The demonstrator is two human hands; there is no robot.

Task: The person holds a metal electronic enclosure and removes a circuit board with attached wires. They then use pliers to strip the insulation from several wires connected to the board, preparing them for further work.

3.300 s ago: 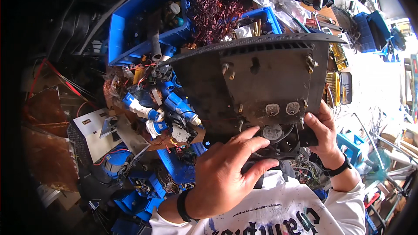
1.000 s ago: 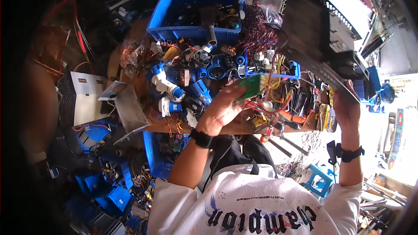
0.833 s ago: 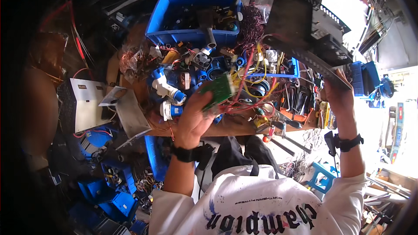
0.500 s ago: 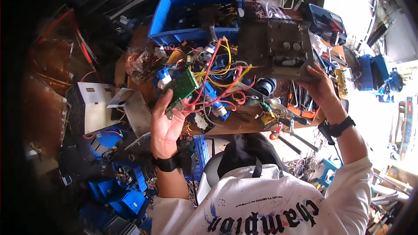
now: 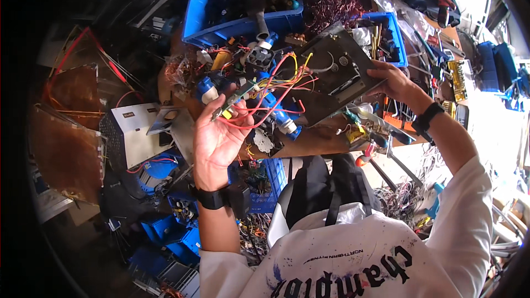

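My left hand (image 5: 216,139) grips a green circuit board (image 5: 238,98), now seen nearly edge-on, between thumb and fingers. Red and yellow wires (image 5: 282,80) trail from the board toward the right. My right hand (image 5: 393,83) pinches the right edge of a dark metal panel (image 5: 326,96), which is held tilted above the bench. Round fittings and a slot show on the panel's face, and loose wire ends cross its left part. Under the wires lies a blue and white industrial plug (image 5: 282,117); a similar blue plug (image 5: 207,90) is just beyond my left thumb.
A large blue bin (image 5: 243,5) of parts stands at the back, beside a heap of dark red wire (image 5: 328,0). A smaller blue tray (image 5: 395,27) and many hand tools (image 5: 439,55) fill the right. Pale metal casings (image 5: 135,132) sit at left, blue crates (image 5: 174,232) below.
The board has turned from showing its flat green face to nearly edge-on. The panel has swung to a slant and come nearer, uncovering the small blue tray. The whole view has shifted slightly.
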